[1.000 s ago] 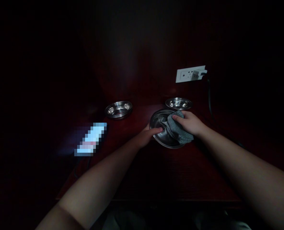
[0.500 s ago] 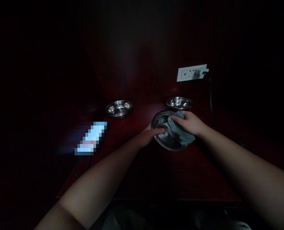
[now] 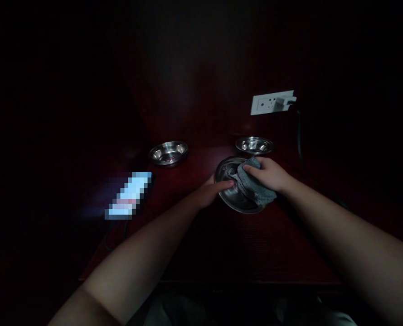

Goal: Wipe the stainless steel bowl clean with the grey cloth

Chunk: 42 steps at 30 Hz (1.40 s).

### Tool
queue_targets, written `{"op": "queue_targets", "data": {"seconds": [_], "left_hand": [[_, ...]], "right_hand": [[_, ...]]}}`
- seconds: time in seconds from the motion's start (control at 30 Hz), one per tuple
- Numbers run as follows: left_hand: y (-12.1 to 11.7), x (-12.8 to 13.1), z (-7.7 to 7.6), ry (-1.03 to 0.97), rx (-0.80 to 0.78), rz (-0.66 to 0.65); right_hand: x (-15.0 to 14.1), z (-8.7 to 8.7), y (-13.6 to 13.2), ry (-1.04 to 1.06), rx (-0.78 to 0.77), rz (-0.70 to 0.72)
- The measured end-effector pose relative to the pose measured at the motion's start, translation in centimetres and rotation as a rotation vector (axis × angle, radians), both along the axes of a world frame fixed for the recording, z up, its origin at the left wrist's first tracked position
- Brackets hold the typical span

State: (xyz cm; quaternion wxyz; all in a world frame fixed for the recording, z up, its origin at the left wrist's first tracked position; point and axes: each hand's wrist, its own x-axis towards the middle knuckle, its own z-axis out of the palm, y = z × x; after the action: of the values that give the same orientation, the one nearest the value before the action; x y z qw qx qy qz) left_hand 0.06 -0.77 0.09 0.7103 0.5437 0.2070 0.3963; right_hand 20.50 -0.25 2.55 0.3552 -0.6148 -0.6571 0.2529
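A shiny metal bowl (image 3: 235, 202) is tilted above the dark red table, its inside turned toward me. My left hand (image 3: 210, 191) grips its left rim, with the thumb inside and the other fingers hidden behind. In my right hand (image 3: 267, 173) is a grey-green cloth (image 3: 254, 183), pinched under the thumb and pressed over the right part of the bowl. The cloth's lower corner hangs past the rim. Whether my right fingers also touch the bowl is hidden by the cloth.
Stacked metal bowls (image 3: 169, 154) stand at the back left, and another metal bowl (image 3: 254, 145) at the back right. A lit, blurred-out screen (image 3: 129, 195) lies on the left with a cable. On the back wall is a socket (image 3: 272, 103) with a plug and cord. The surroundings are very dark.
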Motion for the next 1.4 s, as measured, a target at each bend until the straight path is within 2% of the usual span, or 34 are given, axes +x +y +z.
{"op": "queue_targets", "data": {"seconds": [0.63,1.4], "left_hand": [[-0.23,0.09,0.28,-0.007,0.005,-0.001],[0.05,0.04,-0.08,-0.005,-0.016,-0.021]], "right_hand": [[-0.03,0.18,-0.16,-0.037,0.023,-0.008],[-0.19,0.34,-0.29,-0.043,0.041,0.002]]}}
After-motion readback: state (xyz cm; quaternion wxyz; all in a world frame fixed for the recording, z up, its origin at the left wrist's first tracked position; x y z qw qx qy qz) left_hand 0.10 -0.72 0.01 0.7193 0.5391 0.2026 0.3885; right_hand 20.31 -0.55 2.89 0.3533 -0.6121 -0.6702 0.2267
